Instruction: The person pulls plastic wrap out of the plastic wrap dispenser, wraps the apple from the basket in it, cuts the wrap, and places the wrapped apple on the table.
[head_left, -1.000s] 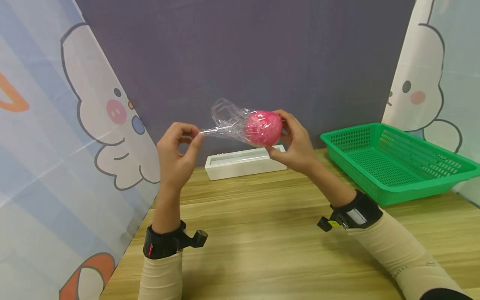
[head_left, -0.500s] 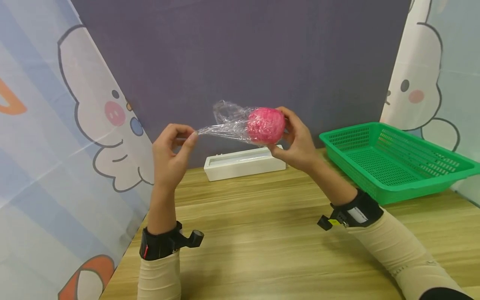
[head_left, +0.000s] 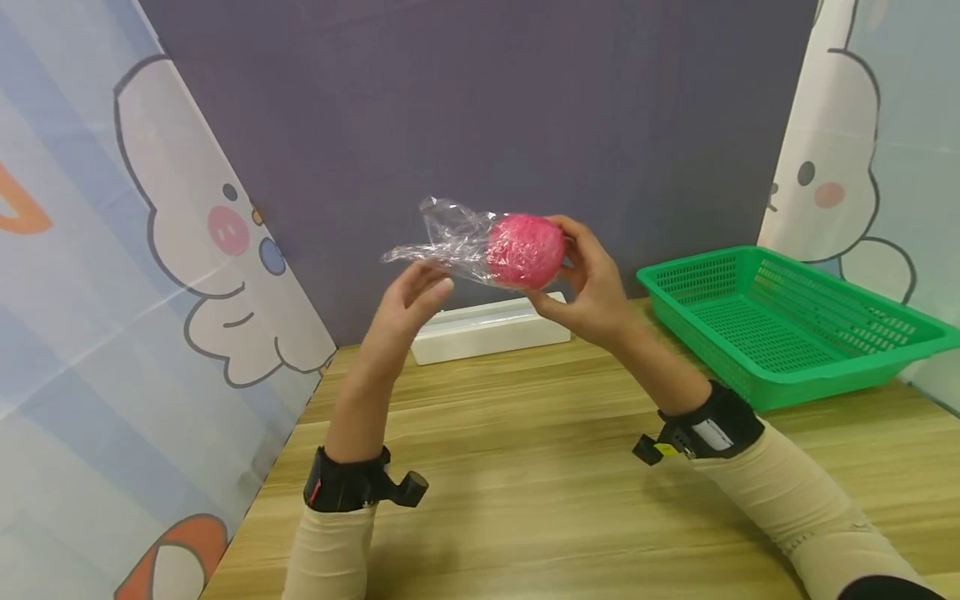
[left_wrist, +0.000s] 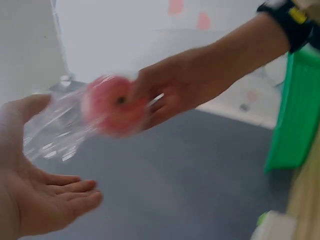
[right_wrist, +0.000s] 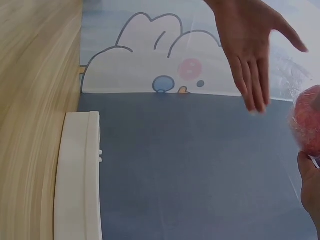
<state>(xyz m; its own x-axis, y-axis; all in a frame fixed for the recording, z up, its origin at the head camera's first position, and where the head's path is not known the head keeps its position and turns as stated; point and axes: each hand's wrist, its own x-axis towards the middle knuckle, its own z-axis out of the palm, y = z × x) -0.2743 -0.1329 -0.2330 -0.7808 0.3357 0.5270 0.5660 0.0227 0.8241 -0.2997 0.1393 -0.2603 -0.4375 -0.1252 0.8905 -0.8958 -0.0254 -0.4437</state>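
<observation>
A pink apple (head_left: 525, 252) with a dark stem hollow, seen in the left wrist view, is wrapped in clear cling film and held above the table. The right hand (head_left: 597, 292) grips its right side between thumb and fingers. On the other side, loose cling film (head_left: 453, 237) sticks out to the left in a crumpled tail. My left hand (head_left: 408, 310) is just below that tail. Its fingers are straight and the thumb stands apart, as the right wrist view shows, with the left hand (right_wrist: 250, 55) holding nothing.
A long white dispenser box (head_left: 491, 335) lies on the wooden table (head_left: 480, 483) against the dark back wall. At the right is a green plastic basket (head_left: 825, 377). Cartoon-printed sheets (head_left: 247, 333) line both sides.
The left hand was pinching the film's end and pulling it left. It has let go and moved right, under the film, opening its fingers. The right hand still holds the apple.
</observation>
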